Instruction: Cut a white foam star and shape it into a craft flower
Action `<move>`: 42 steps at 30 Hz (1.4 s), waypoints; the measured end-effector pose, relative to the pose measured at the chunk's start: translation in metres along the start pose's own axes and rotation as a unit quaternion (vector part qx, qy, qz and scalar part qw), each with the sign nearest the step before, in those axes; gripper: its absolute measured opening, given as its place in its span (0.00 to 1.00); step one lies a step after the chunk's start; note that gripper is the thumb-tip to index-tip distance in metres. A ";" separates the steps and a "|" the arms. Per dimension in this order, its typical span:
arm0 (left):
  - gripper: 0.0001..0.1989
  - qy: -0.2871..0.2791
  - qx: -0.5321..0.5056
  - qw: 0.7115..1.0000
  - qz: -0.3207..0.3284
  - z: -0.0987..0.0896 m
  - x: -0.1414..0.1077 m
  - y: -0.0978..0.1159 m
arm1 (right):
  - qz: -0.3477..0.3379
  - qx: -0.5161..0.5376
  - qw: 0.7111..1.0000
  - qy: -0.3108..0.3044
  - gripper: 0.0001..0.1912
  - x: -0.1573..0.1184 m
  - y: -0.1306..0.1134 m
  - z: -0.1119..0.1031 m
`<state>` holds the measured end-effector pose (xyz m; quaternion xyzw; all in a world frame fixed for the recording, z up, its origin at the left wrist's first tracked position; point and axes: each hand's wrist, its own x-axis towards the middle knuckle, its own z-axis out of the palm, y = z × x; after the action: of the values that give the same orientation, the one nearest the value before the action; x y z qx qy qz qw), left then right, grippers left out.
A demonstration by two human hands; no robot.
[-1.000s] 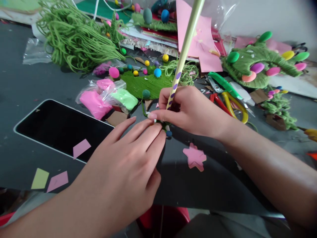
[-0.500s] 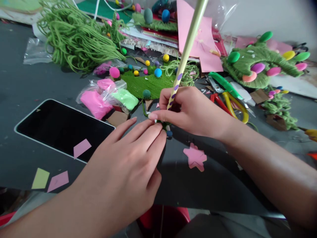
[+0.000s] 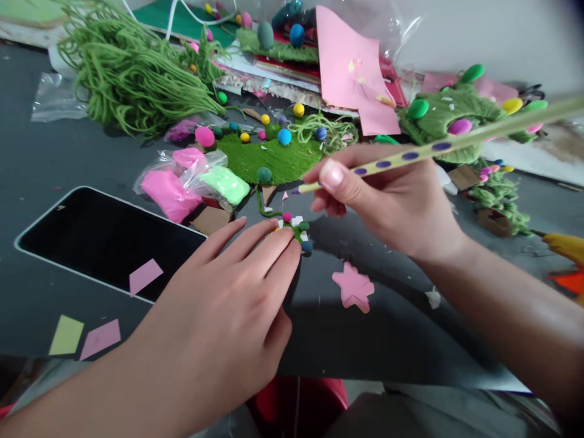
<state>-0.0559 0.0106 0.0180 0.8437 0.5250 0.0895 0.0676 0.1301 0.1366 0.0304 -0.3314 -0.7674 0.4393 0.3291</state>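
My right hand (image 3: 387, 201) pinches a long pale yellow pencil (image 3: 410, 156) with purple dots. The pencil slants low, its tip pointing left above the dark table. With its fingertips, my left hand (image 3: 237, 292) presses on a small green piece (image 3: 296, 231) with coloured balls, which lies over something white. Those fingers hide part of the piece. To its right lies a pink star (image 3: 353, 287). Beyond the hands sits a green yarn-covered shape (image 3: 269, 159) with coloured balls.
At left, a phone (image 3: 109, 243) lies beside paper scraps (image 3: 66, 334). Bags of pink and green clay (image 3: 171, 193) sit behind it. Green yarn (image 3: 132, 79) is piled at the back left. A decorated green wreath (image 3: 438, 115) stands at the back right.
My right hand has drawn back to the right from the small green piece, and the pencil has tipped from steep to nearly flat. More of the piece shows. The whole view has shifted slightly.
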 end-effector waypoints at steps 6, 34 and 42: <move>0.25 0.005 0.001 1.000 0.003 0.000 -0.001 -0.001 | 0.088 0.048 0.994 0.034 0.07 -0.036 0.026 0.003; 0.23 -0.005 0.004 1.000 -0.001 -0.005 0.003 0.000 | 0.041 -0.029 0.999 0.012 0.08 -0.040 0.032 0.006; 0.23 0.002 0.000 1.000 0.000 -0.005 0.002 -0.001 | 0.041 -0.034 0.998 0.019 0.08 -0.039 0.032 0.007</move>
<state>-0.0570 0.0129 0.0228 0.8435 0.5252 0.0910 0.0667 0.1537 0.1146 -0.0091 -0.3825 -0.7611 0.4194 0.3139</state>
